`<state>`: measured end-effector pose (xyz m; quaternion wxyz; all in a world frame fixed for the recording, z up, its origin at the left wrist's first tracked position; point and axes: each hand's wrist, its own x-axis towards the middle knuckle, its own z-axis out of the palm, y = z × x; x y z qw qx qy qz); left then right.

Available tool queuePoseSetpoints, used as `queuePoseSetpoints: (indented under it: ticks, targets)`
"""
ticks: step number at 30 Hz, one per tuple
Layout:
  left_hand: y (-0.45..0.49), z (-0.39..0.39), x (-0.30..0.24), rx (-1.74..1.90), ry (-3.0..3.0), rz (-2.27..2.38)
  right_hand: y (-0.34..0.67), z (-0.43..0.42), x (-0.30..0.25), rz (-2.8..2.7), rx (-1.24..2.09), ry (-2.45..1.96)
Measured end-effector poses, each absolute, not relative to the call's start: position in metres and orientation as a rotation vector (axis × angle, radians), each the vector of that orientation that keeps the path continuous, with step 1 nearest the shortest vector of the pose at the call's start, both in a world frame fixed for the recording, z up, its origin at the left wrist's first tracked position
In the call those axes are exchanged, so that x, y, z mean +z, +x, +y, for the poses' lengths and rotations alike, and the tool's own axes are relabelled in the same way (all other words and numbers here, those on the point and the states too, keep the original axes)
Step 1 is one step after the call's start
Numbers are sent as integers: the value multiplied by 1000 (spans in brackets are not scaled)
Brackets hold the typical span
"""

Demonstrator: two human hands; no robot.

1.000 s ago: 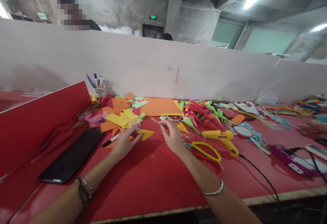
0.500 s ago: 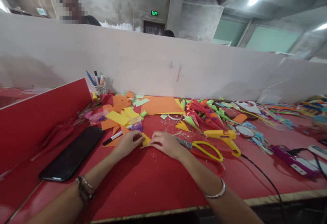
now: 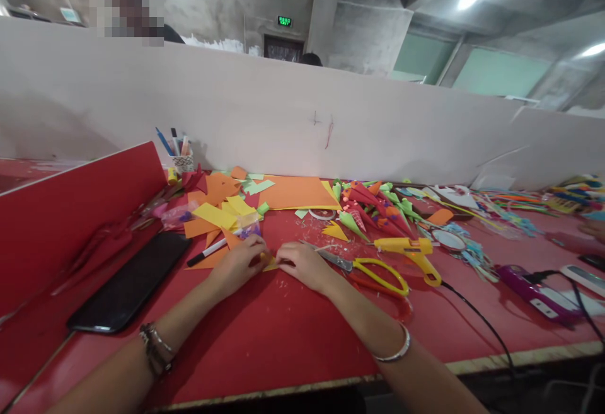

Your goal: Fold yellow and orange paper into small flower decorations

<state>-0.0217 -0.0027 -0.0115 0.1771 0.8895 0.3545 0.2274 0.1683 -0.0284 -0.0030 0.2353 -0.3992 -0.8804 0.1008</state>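
My left hand (image 3: 241,264) is closed, its fingertips pinching the left end of a small yellow paper piece (image 3: 270,265) close to the red table. On the other side, my right hand (image 3: 305,265) holds the right end with curled fingers. Only a narrow yellow strip shows between the hands; my fingers cover the rest. Scissors with yellow handles (image 3: 382,274) lie just right of my right hand, their blades pointing toward it. Beyond them rests a yellow glue gun (image 3: 409,249). A black-capped marker (image 3: 207,254) lies behind my left wrist on orange sheets.
Yellow strips (image 3: 215,215) and orange sheets (image 3: 295,193) lie behind my hands. A pile of red and green cones (image 3: 368,203) is at back right. A black phone (image 3: 132,281) lies left, a pen cup (image 3: 183,162) behind. A purple power strip (image 3: 536,294) sits right.
The yellow piece stood up as a small triangle between my hands; now only a low, narrow strip of it shows. My fingers have shifted slightly around it, and the view has moved a little.
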Motion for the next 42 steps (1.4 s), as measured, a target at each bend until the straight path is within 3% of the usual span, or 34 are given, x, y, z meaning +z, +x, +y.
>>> queuePoseSetpoints:
  ticks: [7,16,26,42]
  targets:
    - [-26,-2,-7,505,2582,885,169,-26,-2,-2454,191,-1095]
    - [-26,-3,-6,470,2579,891,178,-26,-1,-2388,473,-1119]
    - [-24,-6,-3,528,2489,834,165,-30,-4,-2434,291,-1047]
    - [-27,-2,-6,437,2583,842,174,-25,1,-2429,489,-960]
